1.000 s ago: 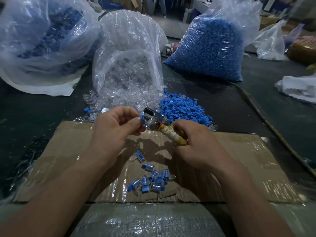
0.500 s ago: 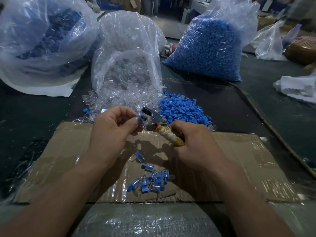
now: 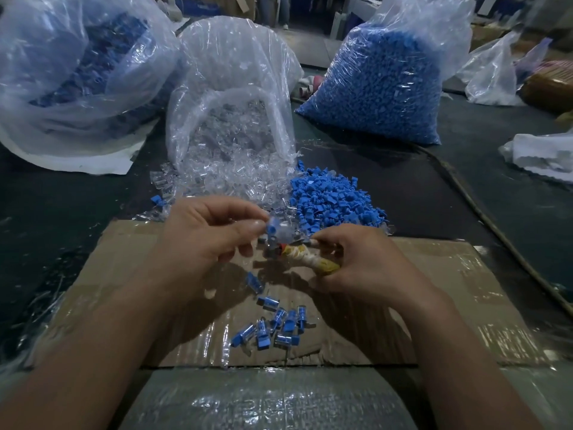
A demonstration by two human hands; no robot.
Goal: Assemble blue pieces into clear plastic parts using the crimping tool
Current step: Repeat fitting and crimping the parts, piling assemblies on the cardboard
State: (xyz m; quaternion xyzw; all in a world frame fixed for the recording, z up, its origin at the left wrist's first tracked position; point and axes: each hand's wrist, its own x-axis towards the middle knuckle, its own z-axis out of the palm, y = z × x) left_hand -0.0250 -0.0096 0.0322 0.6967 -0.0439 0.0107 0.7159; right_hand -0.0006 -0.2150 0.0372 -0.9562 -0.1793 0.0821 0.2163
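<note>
Left hand [image 3: 210, 240]: fingers curled, thumb and forefinger pinching a blue-and-clear piece [image 3: 274, 229] just at the metal head of the crimping tool [image 3: 297, 254].
Right hand [image 3: 362, 262]: closed round the tool's handle, which is wrapped in yellowish tape. Whether the tool's head is closed cannot be told through the blur.
Both hands are held close together above the cardboard sheet [image 3: 465, 290].
Assembled pieces [image 3: 276, 327]: a small scatter, blue inside clear, lying on the cardboard below the hands.
Loose blue pieces [image 3: 335, 203]: a heap on the dark surface [image 3: 418, 187], just beyond the hands.
Clear plastic parts [image 3: 226, 169]: spilling from an open clear bag [image 3: 229, 88], touching the blue heap on its left.
Full bag of blue pieces [image 3: 381, 88]: far right.
Large bag [image 3: 77, 72]: far left, blue contents dimly visible.
</note>
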